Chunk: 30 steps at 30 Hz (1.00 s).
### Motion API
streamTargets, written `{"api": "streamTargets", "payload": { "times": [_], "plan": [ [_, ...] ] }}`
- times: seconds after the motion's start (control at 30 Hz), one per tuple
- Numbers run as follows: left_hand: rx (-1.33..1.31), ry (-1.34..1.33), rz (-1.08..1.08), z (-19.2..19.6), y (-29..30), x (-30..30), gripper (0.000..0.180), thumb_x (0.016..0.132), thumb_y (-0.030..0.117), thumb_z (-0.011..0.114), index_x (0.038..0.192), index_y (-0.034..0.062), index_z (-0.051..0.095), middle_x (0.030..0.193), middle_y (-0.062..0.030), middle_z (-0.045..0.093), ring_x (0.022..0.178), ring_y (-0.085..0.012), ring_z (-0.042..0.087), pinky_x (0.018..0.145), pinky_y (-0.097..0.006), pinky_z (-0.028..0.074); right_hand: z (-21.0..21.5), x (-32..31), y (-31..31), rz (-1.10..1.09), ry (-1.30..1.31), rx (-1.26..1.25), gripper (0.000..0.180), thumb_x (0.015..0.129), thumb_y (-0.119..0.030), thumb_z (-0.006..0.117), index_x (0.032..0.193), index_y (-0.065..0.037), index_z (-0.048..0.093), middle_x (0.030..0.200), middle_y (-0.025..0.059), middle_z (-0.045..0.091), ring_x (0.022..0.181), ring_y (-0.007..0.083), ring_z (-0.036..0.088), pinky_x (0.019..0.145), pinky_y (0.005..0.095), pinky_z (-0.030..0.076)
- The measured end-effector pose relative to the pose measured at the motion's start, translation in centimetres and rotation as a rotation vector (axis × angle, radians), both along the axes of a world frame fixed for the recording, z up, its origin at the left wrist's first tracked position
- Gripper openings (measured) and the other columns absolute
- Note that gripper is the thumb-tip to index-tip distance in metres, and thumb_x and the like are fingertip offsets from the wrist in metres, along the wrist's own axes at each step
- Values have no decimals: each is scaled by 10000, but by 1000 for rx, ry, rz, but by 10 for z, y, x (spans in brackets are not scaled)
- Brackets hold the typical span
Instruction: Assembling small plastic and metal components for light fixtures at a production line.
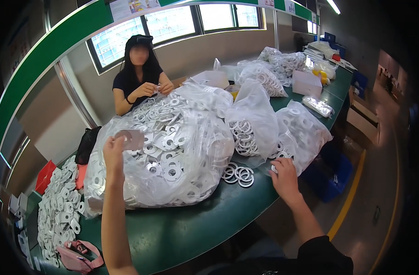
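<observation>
My left hand (112, 153) is raised over the left side of a big clear plastic bag (205, 160). It pinches a flat, pale, square-edged plate (133, 140), slightly blurred. The open bag is heaped with white flat parts (166, 142) that have round holes. My right hand (285, 178) is at the table's right edge, fingers curled round a small white piece (274, 168) that is mostly hidden. Just left of that hand, several loose white rings (244, 176) lie on the green table (172, 238). Beyond it stand a bag of rings (246, 137) and another bag of white parts (305, 133).
Across the table a person (138, 78) handles a small part. A pile of white parts (60, 206) and a pink pouch (78, 256) lie at left. Further back are a white box (306, 84) and more filled bags (264, 78). A blue bin (331, 178) stands on the floor at right.
</observation>
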<state>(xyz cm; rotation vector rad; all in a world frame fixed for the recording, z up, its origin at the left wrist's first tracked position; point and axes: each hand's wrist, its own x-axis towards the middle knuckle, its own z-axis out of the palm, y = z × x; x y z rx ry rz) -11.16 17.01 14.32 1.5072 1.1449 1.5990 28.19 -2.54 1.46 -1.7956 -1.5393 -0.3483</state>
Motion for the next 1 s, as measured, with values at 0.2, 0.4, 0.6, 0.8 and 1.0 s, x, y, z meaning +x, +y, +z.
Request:
{"api": "streamTargets", "payload": {
  "times": [0.2,0.4,0.6,0.8,1.0],
  "plan": [
    [-194,-517,-516,2,-107,63,323,789,142,503,1046,-48,550,1129,-195,580,1055,-263,556,927,-370,427,-20,19,3,-41,44,-149,204,675,-69,680,869,-48,624,981,136,579,924,318,544,800,396,428],
    [-999,-827,-919,-66,-163,113,345,809,210,515,1063,-23,527,1229,-250,490,1137,-356,488,980,-484,384,-8,-1,9,-19,142,-14,149,672,-18,661,813,-40,619,928,123,588,910,314,541,805,407,423],
    [-1092,-643,-1124,-131,-150,120,498,935,416,358,1282,61,404,1290,-161,476,1120,-303,525,840,-372,486,7,-21,5,222,514,15,198,704,20,645,894,-26,615,858,94,601,763,224,583,679,303,458],
    [-1062,-621,-1163,-138,-157,122,449,945,364,393,1292,79,384,1234,-127,515,1087,-271,548,803,-357,505,-2,-79,-1,667,1076,-172,140,781,-27,658,913,13,630,896,60,640,813,106,600,729,237,481],
    [-933,-482,-1028,-143,-164,122,363,944,236,436,1262,68,386,1188,-143,540,973,-245,596,689,-303,515,-4,-95,12,632,777,-70,100,789,-67,653,879,-24,646,820,64,617,694,132,584,606,269,474]
  ]
}}
